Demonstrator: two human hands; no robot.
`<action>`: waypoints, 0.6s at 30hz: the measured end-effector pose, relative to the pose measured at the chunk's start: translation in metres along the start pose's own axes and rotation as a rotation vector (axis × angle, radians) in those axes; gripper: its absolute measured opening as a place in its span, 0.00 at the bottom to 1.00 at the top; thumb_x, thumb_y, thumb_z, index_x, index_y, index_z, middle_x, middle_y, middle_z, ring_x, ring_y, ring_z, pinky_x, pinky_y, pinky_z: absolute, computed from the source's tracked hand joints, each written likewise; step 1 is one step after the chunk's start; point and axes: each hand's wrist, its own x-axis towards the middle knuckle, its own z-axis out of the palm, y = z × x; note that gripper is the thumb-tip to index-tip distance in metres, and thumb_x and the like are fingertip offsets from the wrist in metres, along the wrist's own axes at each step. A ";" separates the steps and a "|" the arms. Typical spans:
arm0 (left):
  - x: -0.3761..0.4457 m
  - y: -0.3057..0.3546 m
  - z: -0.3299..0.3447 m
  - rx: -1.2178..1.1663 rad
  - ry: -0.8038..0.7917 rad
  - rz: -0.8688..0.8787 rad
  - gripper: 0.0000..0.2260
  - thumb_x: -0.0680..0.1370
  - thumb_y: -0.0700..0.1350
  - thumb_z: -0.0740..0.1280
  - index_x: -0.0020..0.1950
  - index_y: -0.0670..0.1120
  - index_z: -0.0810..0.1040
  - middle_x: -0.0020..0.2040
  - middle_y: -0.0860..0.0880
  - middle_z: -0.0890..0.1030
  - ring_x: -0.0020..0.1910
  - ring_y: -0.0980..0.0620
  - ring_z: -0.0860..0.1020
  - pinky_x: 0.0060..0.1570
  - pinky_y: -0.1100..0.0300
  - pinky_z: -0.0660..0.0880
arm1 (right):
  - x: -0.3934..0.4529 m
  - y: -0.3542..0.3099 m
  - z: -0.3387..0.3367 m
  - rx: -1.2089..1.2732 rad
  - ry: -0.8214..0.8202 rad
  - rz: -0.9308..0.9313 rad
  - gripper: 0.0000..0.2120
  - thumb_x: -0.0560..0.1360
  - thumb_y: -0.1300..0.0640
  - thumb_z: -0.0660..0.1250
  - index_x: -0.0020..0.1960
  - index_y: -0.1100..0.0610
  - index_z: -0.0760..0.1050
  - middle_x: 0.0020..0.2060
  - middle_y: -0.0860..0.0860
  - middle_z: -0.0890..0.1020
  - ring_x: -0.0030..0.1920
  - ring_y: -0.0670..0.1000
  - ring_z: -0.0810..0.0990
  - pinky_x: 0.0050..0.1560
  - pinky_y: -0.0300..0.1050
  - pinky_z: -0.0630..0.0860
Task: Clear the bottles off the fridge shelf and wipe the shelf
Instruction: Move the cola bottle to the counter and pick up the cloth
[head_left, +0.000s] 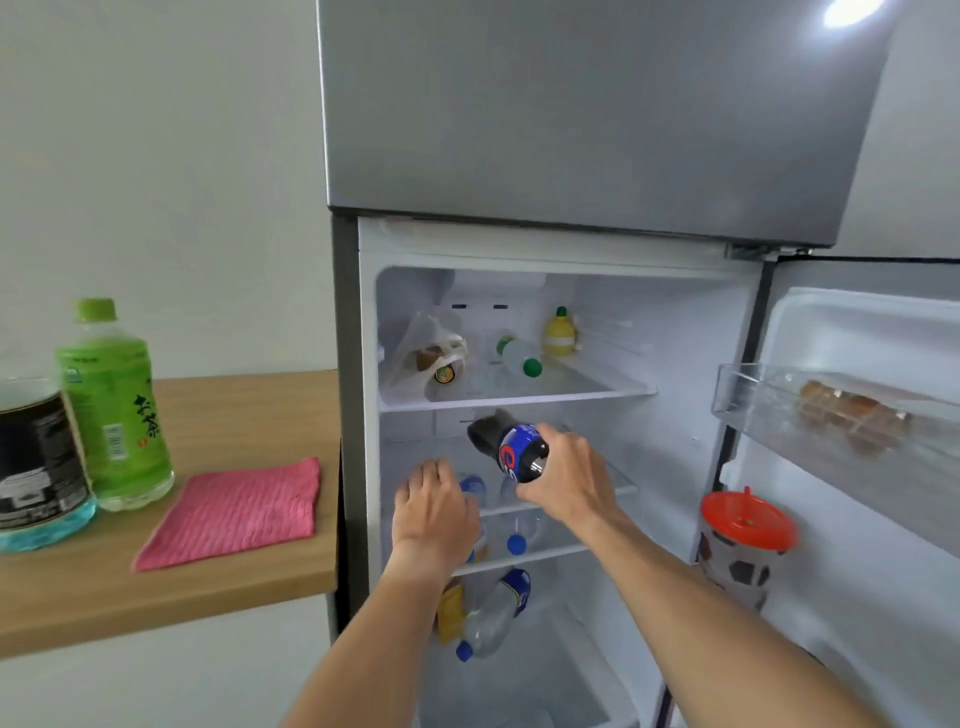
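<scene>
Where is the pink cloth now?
The pink cloth lies flat on the wooden counter, left of the open fridge, just right of the green tea bottle.

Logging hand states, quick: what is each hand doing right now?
Left hand: open, fingers reaching onto the middle fridge shelf, holding nothing visible.
Right hand: gripping the dark cola bottle with blue label.

A dark cola bottle with a blue label and black cap (511, 449) lies tilted at the frame's centre, cap toward the camera, above the clear glass middle fridge shelf (621, 486). On that shelf, clear plastic bottles with blue labels (474, 487) lie, apparently on their sides. At left, a flat pink ribbed cloth (236, 512) rests beside a tall green tea bottle (117, 410).
</scene>
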 end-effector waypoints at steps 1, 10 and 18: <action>-0.009 0.003 -0.006 0.005 0.011 0.002 0.22 0.81 0.51 0.55 0.72 0.41 0.63 0.71 0.43 0.69 0.70 0.44 0.68 0.72 0.51 0.63 | -0.005 -0.004 -0.011 0.013 0.003 0.002 0.33 0.61 0.51 0.80 0.64 0.50 0.76 0.50 0.54 0.83 0.44 0.56 0.78 0.42 0.42 0.76; -0.090 0.001 -0.088 0.053 0.049 -0.010 0.25 0.79 0.49 0.60 0.73 0.40 0.62 0.71 0.42 0.67 0.73 0.42 0.64 0.74 0.48 0.60 | -0.068 -0.044 -0.102 0.075 -0.132 -0.099 0.37 0.53 0.49 0.84 0.57 0.56 0.73 0.48 0.53 0.79 0.43 0.52 0.80 0.34 0.43 0.80; -0.138 -0.028 -0.135 0.039 0.100 -0.013 0.27 0.72 0.51 0.71 0.67 0.43 0.67 0.64 0.45 0.76 0.66 0.42 0.73 0.67 0.49 0.68 | -0.103 -0.113 -0.163 0.043 -0.272 -0.261 0.39 0.48 0.44 0.83 0.55 0.57 0.77 0.50 0.53 0.79 0.39 0.54 0.84 0.28 0.52 0.83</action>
